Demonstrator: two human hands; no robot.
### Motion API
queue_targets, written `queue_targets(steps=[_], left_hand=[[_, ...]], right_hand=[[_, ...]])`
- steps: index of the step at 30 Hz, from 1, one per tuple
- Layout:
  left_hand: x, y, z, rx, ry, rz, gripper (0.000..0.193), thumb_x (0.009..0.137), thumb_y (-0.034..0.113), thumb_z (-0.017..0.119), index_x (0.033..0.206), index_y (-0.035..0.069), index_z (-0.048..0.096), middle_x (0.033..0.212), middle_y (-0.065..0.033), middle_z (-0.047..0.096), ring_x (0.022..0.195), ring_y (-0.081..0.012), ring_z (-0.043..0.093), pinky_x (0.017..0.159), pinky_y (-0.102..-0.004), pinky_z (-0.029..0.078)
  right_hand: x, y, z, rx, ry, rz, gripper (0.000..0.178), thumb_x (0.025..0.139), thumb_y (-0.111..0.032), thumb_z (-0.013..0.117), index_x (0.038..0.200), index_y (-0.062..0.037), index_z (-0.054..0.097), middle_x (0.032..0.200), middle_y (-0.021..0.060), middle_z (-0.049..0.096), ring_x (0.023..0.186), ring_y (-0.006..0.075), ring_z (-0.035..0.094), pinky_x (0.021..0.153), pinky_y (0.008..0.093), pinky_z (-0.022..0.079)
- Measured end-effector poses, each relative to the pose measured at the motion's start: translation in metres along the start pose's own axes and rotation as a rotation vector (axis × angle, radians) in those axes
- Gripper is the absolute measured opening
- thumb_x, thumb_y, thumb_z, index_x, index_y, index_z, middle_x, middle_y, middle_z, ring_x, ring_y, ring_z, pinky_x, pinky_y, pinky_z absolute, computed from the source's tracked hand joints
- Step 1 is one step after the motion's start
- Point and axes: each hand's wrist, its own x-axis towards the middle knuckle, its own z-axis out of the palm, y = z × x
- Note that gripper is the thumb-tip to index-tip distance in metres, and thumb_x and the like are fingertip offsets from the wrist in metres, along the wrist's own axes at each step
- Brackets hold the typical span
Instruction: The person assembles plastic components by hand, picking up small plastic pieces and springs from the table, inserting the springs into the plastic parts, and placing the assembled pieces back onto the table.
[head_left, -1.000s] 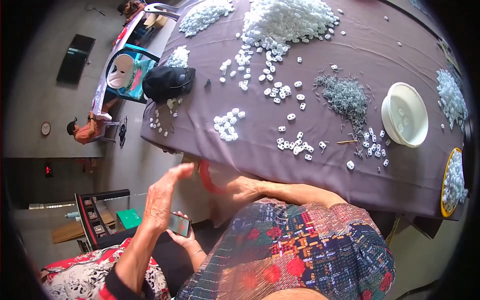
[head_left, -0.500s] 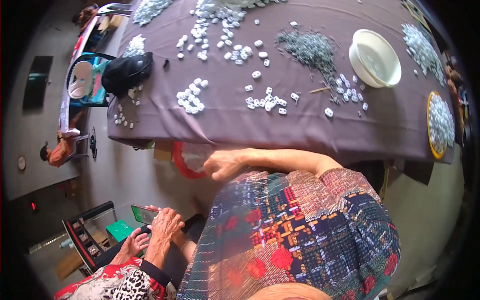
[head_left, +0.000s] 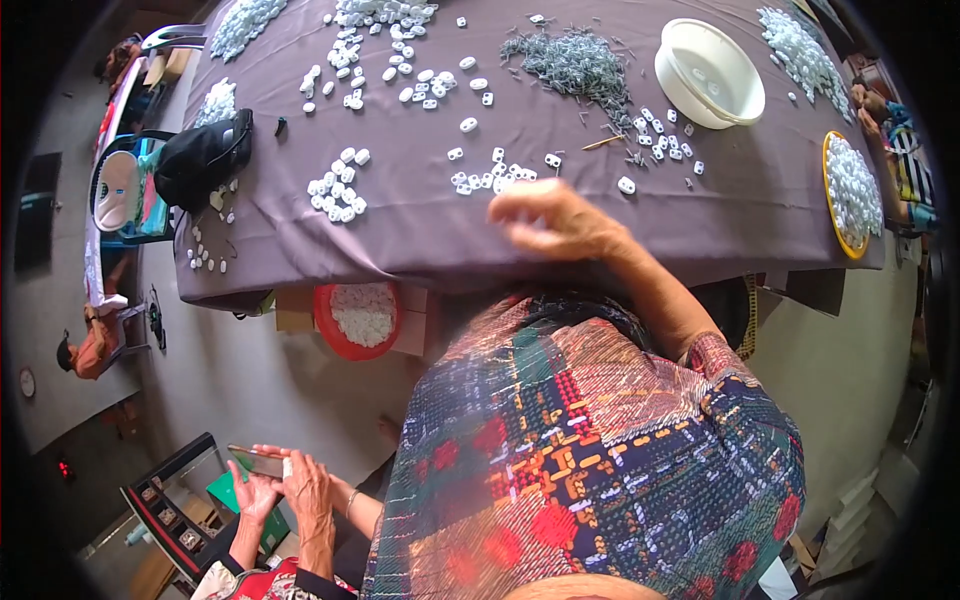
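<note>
White pieces [head_left: 487, 181], loose on desk [head_left: 430, 238]; right hand [head_left: 562, 222] near, grip blurred, cannot tell if closed; likely reaching, next needing fingertip pinch.

- Open lane: bare brown tablecloth [head_left: 410, 185] between your left white-piece cluster [head_left: 345, 174] and central two-holed-piece cluster [head_left: 487, 181].
- Obstacles beyond your right hand [head_left: 560, 222]: that central cluster, then the grey pin heap [head_left: 575, 68].
- Right: white plastic bowl [head_left: 680, 90]; nearer you, bare cloth.
</note>
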Motion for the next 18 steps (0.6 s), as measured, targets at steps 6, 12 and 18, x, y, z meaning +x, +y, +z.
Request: queue_targets(steps=[6,12,18], left_hand=[[0.003,0.062,0.016,0.216,-0.159,0.063,0.074,0.082,0.056,0.05,0.133,0.003,0.036,0.136,-0.0102,0.04,0.126,-0.0309,0.035,0.101,-0.0501,0.03],[0.012,-0.017,-0.027,0.299,-0.11,-0.249,0.079,0.082,0.058,0.047,0.137,0.004,0.031,0.14,-0.0107,0.036,0.129,-0.0311,0.032,0.097,-0.0547,0.033],[0.074,-0.217,0.013,0.407,-0.281,-0.92,0.072,0.082,0.058,0.047,0.13,0.005,0.042,0.118,-0.0145,0.051,0.103,-0.0313,0.05,0.081,-0.0484,0.044]], right_hand=[[-0.016,0.035,-0.042,-0.431,0.404,0.188,0.012,0.078,0.0,0.056,0.089,-0.0016,0.06,0.082,0.0064,0.055,0.064,0.0146,0.054,0.059,0.025,0.046],[-0.007,0.034,-0.039,-0.625,0.366,0.183,0.014,0.077,-0.01,0.061,0.091,-0.005,0.059,0.082,0.0074,0.054,0.075,0.0223,0.056,0.069,0.0331,0.047],[0.018,0.04,-0.023,-0.856,0.202,0.27,0.015,0.075,-0.014,0.061,0.087,-0.0076,0.053,0.086,0.0082,0.049,0.087,0.0264,0.054,0.071,0.0385,0.048]])
